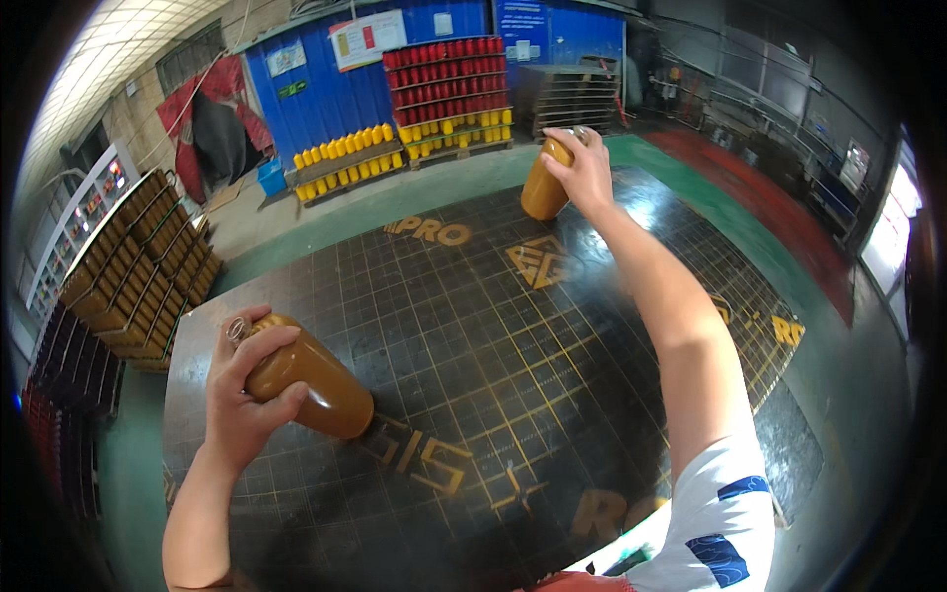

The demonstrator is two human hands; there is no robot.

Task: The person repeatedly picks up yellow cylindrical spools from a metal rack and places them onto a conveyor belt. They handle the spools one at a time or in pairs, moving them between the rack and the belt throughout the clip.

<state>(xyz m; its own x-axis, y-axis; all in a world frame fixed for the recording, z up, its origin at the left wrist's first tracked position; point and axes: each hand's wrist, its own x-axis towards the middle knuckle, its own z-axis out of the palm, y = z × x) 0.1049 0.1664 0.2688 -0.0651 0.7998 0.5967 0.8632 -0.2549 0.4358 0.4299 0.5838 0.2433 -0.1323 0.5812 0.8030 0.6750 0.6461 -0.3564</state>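
My left hand point(244, 400) is wrapped round the upper part of a glossy brown cylinder shaped like a bottle point(330, 390). This cylinder tilts over the near left of a dark table point(414, 316), with a small ring-like metal or clear part showing at its top. At the far edge of the table, my outstretched right hand point(589, 178) grips a second brown cylinder point(543, 192) of the same kind near its top. That one leans slightly, its base at or just above the tabletop. Its top is partly hidden by my fingers.
A stack of brown cylinders point(138, 276) stands on the left, beside dark racks point(69, 365). Beyond the table are pallets of yellow cylinders point(345, 168), red ones point(449, 74), and piled dark boards point(567, 99). A blue wall point(316, 79) rises behind them.
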